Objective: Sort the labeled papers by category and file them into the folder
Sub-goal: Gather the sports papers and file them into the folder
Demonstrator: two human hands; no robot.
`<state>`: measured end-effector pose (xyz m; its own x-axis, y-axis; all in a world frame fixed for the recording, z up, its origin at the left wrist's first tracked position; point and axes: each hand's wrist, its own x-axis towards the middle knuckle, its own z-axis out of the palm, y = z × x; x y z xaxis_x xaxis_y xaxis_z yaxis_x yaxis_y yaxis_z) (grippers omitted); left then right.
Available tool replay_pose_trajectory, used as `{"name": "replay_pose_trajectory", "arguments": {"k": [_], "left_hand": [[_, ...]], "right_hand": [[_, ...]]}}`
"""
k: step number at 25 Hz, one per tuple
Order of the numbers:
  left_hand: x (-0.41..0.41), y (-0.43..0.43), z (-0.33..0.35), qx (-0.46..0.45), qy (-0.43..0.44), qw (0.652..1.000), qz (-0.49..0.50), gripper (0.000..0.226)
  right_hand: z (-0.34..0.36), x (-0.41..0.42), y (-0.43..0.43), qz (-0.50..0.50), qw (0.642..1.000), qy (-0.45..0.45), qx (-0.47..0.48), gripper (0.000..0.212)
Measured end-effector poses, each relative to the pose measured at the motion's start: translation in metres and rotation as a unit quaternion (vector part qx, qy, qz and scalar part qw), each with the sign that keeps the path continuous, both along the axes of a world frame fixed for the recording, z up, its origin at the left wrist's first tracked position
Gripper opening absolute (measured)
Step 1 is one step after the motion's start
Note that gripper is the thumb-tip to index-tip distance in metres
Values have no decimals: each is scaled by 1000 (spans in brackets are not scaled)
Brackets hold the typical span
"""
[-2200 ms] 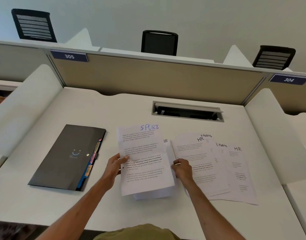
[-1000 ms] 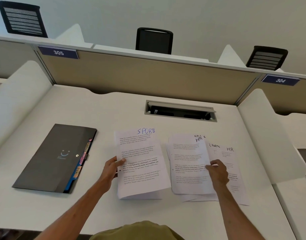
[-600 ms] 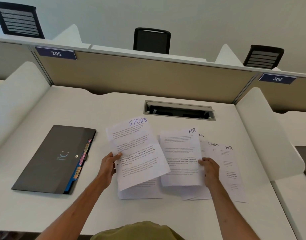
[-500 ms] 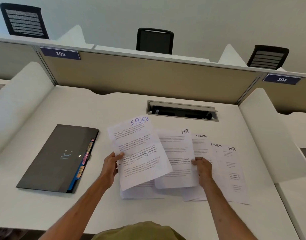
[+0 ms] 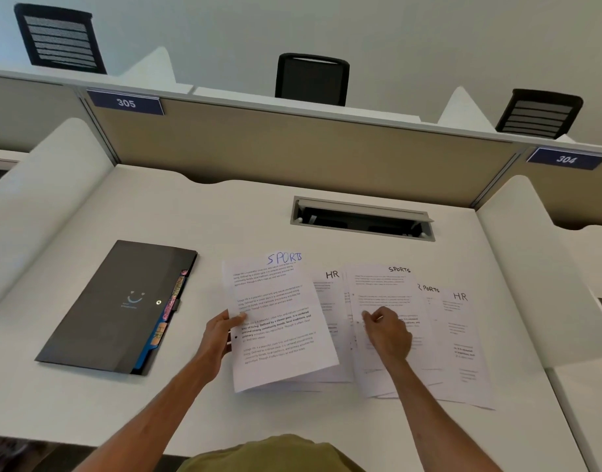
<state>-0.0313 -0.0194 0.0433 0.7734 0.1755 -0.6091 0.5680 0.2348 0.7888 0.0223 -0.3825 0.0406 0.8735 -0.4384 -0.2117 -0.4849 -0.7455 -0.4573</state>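
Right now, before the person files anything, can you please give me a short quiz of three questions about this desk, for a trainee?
1. True or false: the dark folder lies on the desk, to the left of the left hand.
2. Choose one: which label does the tilted sheet in the left hand carry? A) HR B) SPORTS C) FINANCE
3. Fill in: the right hand pinches the flat sheet, whose black label reads ____.

Key: 1 true; 2 B; 3 SPORTS.
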Motion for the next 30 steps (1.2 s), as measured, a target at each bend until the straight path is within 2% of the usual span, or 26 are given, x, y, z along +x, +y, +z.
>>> {"name": "replay_pose_trajectory", "arguments": {"k": [2, 3, 7, 11, 14, 18, 20, 25, 30], "left_hand": [[0, -4, 0, -1, 1, 1000, -5, 25], [0, -7, 0, -2, 1, 1000, -9, 25], [3, -16, -1, -1, 2, 1000, -12, 26], [6, -19, -3, 1, 1, 1000, -24, 26], [7, -20, -1, 0, 2, 999, -34, 26], [10, -24, 2, 4, 0, 999, -39, 25], [10, -24, 3, 6, -1, 999, -43, 24], [9, -25, 4, 12, -26, 998, -52, 25], [7, -26, 9, 22, -51, 997, -60, 23]], "right_hand": [[-1, 1, -28, -38, 999, -19, -28, 15], [-2, 1, -42, -49, 997, -16, -52, 18], [-8, -2, -83, -87, 988, 81, -94, 66], [-12, -6, -102, -86, 986, 115, -80, 79], [-9, -6, -108, -108, 984, 115, -84, 72], [-12, -10, -116, -135, 983, 63, -107, 32], [-14, -12, -117, -143, 984, 51, -96, 23], [-11, -12, -116, -187, 981, -43, -38, 19], [30, 2, -116, -235, 964, -121, 34, 33]]}}
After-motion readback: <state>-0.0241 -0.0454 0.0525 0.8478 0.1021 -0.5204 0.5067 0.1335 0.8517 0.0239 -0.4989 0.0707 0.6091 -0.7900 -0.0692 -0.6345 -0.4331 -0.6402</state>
